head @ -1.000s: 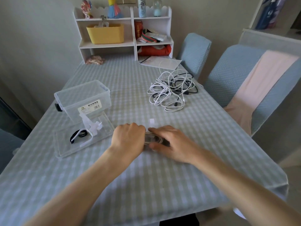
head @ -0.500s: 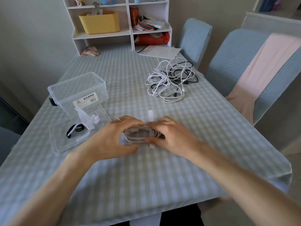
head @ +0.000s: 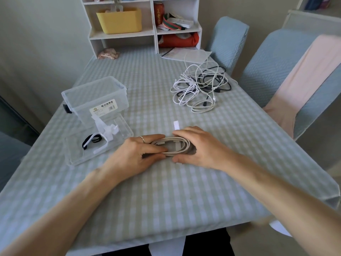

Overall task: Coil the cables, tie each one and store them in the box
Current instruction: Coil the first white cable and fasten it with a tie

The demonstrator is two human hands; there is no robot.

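Currently tying: left hand (head: 136,156) and right hand (head: 199,148) fingers clamp the coiled cable (head: 175,146) over a strap (head: 176,125) on the bench (head: 166,191). Next, probably wrap strap; box (head: 96,97) at 10 o'clock.

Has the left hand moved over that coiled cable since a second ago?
Yes. The left hand slid back toward the person, off the coiled cable, judged against the white tie strip; the coil now shows.
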